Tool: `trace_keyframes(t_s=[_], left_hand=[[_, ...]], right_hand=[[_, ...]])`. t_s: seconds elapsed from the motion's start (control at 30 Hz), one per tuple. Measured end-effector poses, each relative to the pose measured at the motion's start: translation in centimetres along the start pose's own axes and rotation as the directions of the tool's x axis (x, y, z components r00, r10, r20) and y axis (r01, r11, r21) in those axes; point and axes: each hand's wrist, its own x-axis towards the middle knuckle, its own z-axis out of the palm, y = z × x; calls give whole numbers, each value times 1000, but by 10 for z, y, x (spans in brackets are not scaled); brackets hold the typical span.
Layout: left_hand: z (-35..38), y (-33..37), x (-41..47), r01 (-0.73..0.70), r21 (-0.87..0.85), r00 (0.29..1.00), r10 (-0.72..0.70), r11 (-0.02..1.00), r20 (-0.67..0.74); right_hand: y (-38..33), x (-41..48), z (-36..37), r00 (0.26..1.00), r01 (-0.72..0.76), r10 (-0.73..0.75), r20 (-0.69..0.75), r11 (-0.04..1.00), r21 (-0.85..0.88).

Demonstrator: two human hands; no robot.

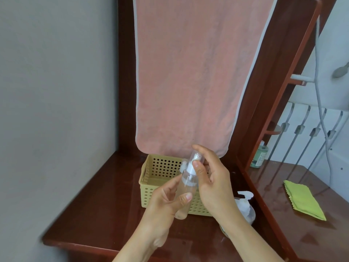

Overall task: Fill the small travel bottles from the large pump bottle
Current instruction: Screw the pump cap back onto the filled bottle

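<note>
My left hand [166, 203] grips a small clear travel bottle [186, 188] by its body, held tilted above the wooden shelf. The bottle has a white pump head [189, 168]. My right hand [213, 178] pinches its clear cap [197, 156] at the top, over the pump. The large pump bottle [245, 207], clear with a white pump, stands on the shelf to the right, partly hidden behind my right wrist. Another small white-topped bottle [183, 165] peeks out of the basket behind the held one.
A yellow perforated basket [160, 178] sits on the dark wooden shelf [98, 205] behind my hands. A pink towel [188, 72] hangs above it. To the right lie a green cloth [304, 201] and a green bottle [259, 156]. A grey wall is at left.
</note>
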Motion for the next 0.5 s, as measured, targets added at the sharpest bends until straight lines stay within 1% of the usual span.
trace_keyframes(t_s=[0.07,0.23,0.3,0.4,0.5], left_hand=[[-2,-2,-2,19,8,999,-19,1000,-29],[-9,-2,3,41,3,998,-41,999,-53],[-10,0,4,20,-1,997,-20,1000,-74],[-9,3,5,-4,-15,997,3,1000,-83],[-7,0,4,1,-8,996,-2,1000,-87]], right_hand=[[2,-2,2,1000,-8,8,14,1000,-14],[-2,-1,2,972,-88,109,210,990,-108],[-3,1,3,968,-81,105,227,990,-113],[1,5,6,973,-80,91,214,995,-56],[7,5,7,973,-82,89,215,996,-43]])
